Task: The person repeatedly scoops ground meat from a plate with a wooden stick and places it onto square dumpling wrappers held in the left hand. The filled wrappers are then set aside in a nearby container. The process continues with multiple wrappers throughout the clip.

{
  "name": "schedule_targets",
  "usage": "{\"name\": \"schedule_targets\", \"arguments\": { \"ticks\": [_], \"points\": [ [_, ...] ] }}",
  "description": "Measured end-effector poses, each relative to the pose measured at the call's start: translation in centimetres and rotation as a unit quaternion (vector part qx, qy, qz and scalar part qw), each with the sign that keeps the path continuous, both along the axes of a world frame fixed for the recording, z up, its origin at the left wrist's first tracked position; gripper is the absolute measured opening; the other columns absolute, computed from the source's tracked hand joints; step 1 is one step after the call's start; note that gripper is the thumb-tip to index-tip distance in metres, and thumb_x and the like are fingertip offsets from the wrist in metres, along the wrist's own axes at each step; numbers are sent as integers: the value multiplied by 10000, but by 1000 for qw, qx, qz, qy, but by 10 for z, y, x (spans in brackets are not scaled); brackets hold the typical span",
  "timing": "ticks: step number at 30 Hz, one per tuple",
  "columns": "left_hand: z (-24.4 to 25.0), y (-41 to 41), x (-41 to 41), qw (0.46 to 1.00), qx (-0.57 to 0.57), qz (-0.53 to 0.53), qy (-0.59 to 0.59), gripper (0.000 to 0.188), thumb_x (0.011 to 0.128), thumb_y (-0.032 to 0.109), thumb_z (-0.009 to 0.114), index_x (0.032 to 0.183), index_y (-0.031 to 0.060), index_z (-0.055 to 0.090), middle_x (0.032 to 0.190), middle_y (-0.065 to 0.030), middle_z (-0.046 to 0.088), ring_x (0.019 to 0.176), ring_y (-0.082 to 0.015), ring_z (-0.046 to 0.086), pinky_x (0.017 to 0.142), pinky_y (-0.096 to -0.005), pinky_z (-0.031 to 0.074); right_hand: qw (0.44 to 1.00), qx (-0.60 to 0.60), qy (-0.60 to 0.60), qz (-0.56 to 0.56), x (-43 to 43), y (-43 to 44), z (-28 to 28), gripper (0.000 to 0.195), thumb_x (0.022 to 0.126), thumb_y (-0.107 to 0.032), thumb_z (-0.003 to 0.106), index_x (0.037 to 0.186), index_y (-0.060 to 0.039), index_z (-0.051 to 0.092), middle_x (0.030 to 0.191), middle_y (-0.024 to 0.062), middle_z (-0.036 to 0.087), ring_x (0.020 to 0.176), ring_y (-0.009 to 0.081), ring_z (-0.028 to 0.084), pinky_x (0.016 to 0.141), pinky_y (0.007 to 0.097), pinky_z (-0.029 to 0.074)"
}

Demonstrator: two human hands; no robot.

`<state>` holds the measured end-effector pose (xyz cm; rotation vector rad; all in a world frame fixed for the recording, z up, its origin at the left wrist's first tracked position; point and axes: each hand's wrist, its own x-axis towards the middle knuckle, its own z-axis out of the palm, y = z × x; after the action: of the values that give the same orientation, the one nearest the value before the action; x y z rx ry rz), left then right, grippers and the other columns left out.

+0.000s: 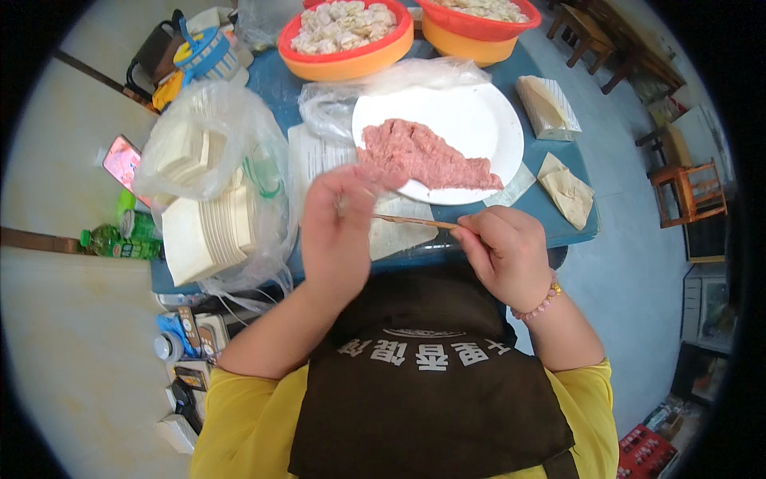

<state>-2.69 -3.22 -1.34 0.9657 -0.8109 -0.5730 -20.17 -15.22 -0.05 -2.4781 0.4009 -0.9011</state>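
Note:
My right hand grips a thin wooden stick between thumb and fingers. The stick points left, and its far end passes behind my left hand. That hand is raised and blurred, with curled fingers; whether anything lies inside them is hidden. Just beyond both hands, a white plate carries a mound of pink minced meat. Below the stick lies a pale flat sheet. To the left, square dough wrappers are stacked in a clear plastic bag.
Red and orange basins at the back hold many pale filled dumplings. A tissue box and a crumpled napkin sit on the blue table at right. A phone and green bottle stand at left.

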Motion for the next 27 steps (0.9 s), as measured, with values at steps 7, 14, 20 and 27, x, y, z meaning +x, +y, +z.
{"name": "schedule_targets", "arguments": {
  "ticks": [7, 14, 20, 27],
  "points": [
    [40, 27, 34, 922, 167, 42, -346, 140, 918, 32, 518, 1055, 5, 531, 884, -73, 563, 764, -174, 570, 712, -317, 487, 986, 58, 128, 90, -23, -40, -19, 117, 788, -131, 712, 746, -51, 638, 689, 103, 615, 632, 302, 607, 557, 367, 476],
    [109, -63, 119, 947, 263, 12, -186, 360, 986, 272, 486, 1204, 0, 578, 1012, -69, 589, 921, -158, 557, 840, -334, 448, 990, 119, -23, 65, -34, -48, -59, 83, 776, -120, 724, 788, -52, 678, 688, 107, 619, 621, 290, 600, 563, 364, 474],
    [145, -111, 131, 928, 275, 43, -246, 402, 1001, 291, 425, 1249, 14, 577, 1266, -101, 583, 1188, -194, 511, 1002, -358, 378, 989, 135, -37, 41, -32, -48, -56, 81, 777, -120, 722, 777, -52, 676, 691, 110, 626, 633, 289, 612, 581, 365, 487],
    [163, 36, 114, 699, 264, 66, -661, 180, 808, 64, 664, 984, 26, 659, 994, -94, 655, 1005, -240, 596, 895, -343, 447, 992, 113, -22, 53, -32, -48, -56, 90, 777, -106, 721, 805, -40, 667, 727, 117, 640, 652, 299, 621, 588, 369, 492]
  ]
}}
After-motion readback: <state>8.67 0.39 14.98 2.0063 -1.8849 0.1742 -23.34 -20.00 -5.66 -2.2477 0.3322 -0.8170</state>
